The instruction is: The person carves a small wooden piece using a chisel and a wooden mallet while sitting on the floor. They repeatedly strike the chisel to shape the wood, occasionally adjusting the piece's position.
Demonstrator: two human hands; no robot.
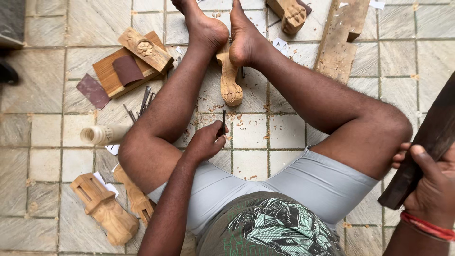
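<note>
The person is pinning a pale carved wooden leg [229, 80] with a claw-shaped foot between both feet. Just below it, the left hand [204, 142] is gripping a thin dark chisel [223, 122]; right of it, the right hand [433, 189] is clutching a dark wooden mallet [426, 147]. A glancing strike could likely skid the blade toward the bare feet, or split the smooth carving's grain.

We note pale grey, close-fitting stretch shorts [303, 182] reaching to the thighs. Above them, a grey-brown printed shirt [270, 225] with a green, white and black graphic across the front. Red thread bands [429, 226] wrap the right wrist. Arms, legs and feet are bare; no sleeves, no shoes.
</note>
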